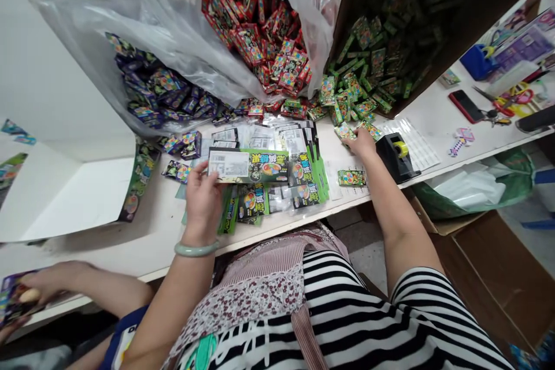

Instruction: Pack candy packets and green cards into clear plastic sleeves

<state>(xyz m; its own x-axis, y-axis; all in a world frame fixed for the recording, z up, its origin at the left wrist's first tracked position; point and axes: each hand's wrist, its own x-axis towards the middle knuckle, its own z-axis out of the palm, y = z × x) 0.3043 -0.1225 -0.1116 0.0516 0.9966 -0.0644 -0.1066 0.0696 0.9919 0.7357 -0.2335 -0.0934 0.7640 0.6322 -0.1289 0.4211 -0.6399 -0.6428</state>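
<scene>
My left hand (202,196), with a pale green bangle on its wrist, pinches the left end of a flat printed packet (269,169) in black and green with a clear window. It is held just above a spread pile of similar packets (301,193). At the front of the green boxes, my right hand (364,143) has its fingers closed around a small green box (344,132). A few more green boxes (352,178) lie together on the table nearer to me. Loose purple boxes (177,170) are left of the packets.
Plastic bags hold red boxes (251,34) and purple boxes (167,89); a dark carton (390,40) holds green ones. A tape dispenser (396,159) stands by my right forearm. Farther right are a phone (467,107) and scissors (505,103). Another person's hand (56,280) is at lower left.
</scene>
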